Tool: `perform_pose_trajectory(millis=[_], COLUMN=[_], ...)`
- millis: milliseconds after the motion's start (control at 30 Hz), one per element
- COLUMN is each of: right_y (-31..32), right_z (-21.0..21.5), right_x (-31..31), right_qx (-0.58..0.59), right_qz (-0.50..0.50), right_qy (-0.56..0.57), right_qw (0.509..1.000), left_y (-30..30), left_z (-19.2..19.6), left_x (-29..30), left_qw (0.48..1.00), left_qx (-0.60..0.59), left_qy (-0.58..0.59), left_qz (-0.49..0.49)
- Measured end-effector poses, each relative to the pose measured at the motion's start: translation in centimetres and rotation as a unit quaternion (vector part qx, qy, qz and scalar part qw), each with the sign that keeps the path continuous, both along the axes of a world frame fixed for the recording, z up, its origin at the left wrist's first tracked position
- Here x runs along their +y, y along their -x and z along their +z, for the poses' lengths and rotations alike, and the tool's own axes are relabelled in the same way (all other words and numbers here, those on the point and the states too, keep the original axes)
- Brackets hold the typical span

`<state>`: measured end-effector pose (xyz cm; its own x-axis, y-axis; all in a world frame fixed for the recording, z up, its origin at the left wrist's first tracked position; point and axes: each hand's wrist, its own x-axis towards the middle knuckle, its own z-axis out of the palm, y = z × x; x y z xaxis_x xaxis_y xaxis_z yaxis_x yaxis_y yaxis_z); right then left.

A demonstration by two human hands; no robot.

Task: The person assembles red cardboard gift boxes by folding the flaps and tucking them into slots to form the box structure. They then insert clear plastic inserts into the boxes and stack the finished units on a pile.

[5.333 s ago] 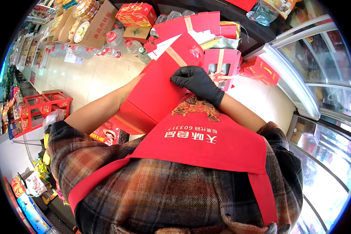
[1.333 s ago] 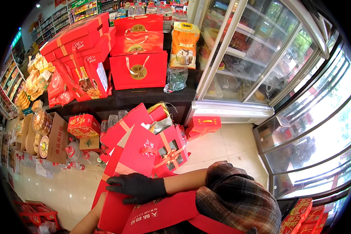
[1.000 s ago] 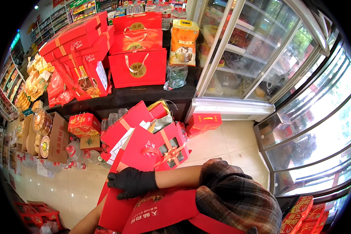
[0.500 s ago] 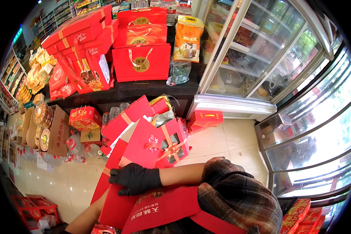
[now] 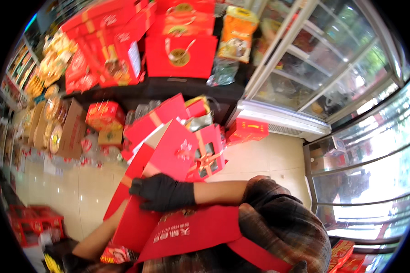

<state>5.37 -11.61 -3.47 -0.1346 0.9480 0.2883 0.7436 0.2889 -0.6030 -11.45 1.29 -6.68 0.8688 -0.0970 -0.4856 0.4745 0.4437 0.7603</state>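
In its black glove, my right hand [image 5: 161, 193] is closed on the upper edge of a red cardboard gift box [image 5: 139, 220], in front of my chest. My left forearm [image 5: 94, 237] rises from the lower left and passes behind the box's panel, which hides my left hand. Just beyond my right hand, more red cardboard [image 5: 172, 152] with a peach-coloured band leans at a slant. Beside it is a red box [image 5: 208, 154] with a dark window and a ribbon bow. My red apron [image 5: 191, 230] covers part of the held box.
Red gift bags [image 5: 181, 59] and stacked red boxes [image 5: 105, 52] stand on the dark counter [image 5: 177, 93]. A glass-door cooler [image 5: 314, 63] is at the right. On the floor are a carton of round tubs [image 5: 70, 132], plastic bottles, and a red crate [image 5: 35, 220] at the lower left.
My view has tilted and turned, so the counter and its goods sit higher and farther right. My right hand keeps its hold on the box. More of my left forearm shows at the lower left.
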Motion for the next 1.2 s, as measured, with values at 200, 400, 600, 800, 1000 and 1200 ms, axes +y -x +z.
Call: perform_pose_trajectory(millis=[200, 400, 600, 800, 1000, 1200], right_y=[0.6, -0.3, 0.5, 0.4, -0.3, -1.5], right_z=[-1.5, 0.8, 1.6, 0.1, 0.1, -1.1], right_x=[-1.3, -3.4, -2.8, -2.5, -2.4, -1.7], right_qx=[0.214, 0.245, 0.102, 0.138, 0.221, 0.492], right_qz=[-0.08, -0.078, -0.019, -0.004, -0.004, 0.015], right_qy=[-0.049, 0.079, 0.158, 0.137, 0.223, 0.361], right_qw=[0.972, 0.963, 0.982, 0.981, 0.949, 0.792], left_y=[2.5, 0.3, -0.3, -0.9, -1.2, -1.2], left_z=[-3.5, 2.6, 3.6, 4.3, 4.8, 5.6], left_x=[1.3, 0.2, 0.1, -0.2, 0.3, 1.1], left_qw=[0.774, 0.889, 0.845, 0.849, 0.98, 0.986], left_qx=[-0.183, -0.121, -0.142, -0.052, 0.056, 0.038], left_qy=[-0.583, -0.429, -0.504, -0.525, -0.183, -0.162], left_qz=[-0.165, -0.107, -0.106, -0.014, 0.062, 0.002])
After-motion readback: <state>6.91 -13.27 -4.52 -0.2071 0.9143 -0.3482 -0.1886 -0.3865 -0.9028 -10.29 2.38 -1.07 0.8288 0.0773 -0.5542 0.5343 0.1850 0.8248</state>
